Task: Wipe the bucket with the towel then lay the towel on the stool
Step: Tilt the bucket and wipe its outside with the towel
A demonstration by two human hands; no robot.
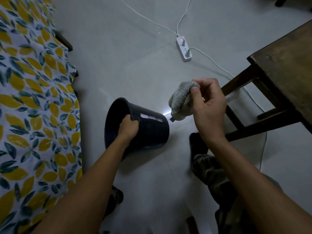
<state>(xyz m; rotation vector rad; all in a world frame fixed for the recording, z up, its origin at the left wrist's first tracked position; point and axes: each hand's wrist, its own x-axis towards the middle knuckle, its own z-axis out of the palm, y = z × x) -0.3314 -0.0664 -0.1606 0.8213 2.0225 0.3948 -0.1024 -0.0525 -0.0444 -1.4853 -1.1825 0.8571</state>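
A dark blue plastic bucket [148, 127] is tipped on its side above the floor, its mouth turned to the left. My left hand [127, 128] grips its rim, thumb outside and fingers inside. My right hand [208, 105] holds a bunched grey towel [181, 98] just right of the bucket's base, a small gap apart from it. A dark wooden stool [283, 65] stands at the right, its seat beside and above my right hand.
A bed with a lemon-print sheet [30, 98] fills the left side. A white power strip [184, 48] with cables lies on the grey floor beyond the bucket; one cable runs under the stool. My camouflage trouser leg [212, 173] and dark foot are below my right arm.
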